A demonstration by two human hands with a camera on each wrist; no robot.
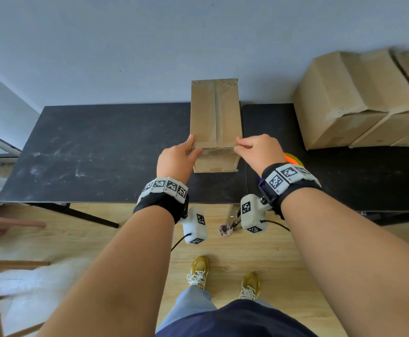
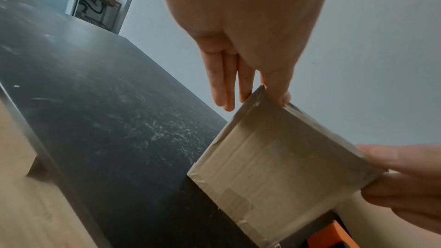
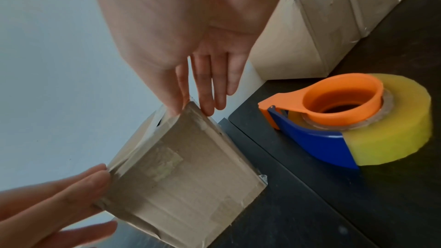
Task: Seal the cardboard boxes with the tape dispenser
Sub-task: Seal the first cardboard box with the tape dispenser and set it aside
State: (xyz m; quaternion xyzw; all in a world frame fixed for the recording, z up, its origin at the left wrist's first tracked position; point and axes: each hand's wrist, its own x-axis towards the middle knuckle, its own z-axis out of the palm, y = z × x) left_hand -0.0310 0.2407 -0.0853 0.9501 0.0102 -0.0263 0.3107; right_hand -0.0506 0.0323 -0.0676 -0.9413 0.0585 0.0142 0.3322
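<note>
A small oblong cardboard box (image 1: 215,113) lies on the black table (image 1: 89,154), its top seam and edges covered with clear tape. My left hand (image 1: 193,145) is at its near left corner: the thumb lies on the top edge and straight fingers lie along the side (image 2: 253,99). My right hand (image 1: 238,145) mirrors it at the near right corner of the box (image 3: 186,176), fingers straight (image 3: 190,105). The orange and blue tape dispenser (image 3: 346,120) with a yellowish roll lies on the table right of the box, mostly hidden under my right wrist (image 1: 293,159).
Large cardboard boxes (image 1: 356,100) are stacked at the table's back right, close to the dispenser. The wall runs right behind the table. A wooden chair (image 1: 4,224) stands on the floor to my left. The table's left half is bare and scuffed.
</note>
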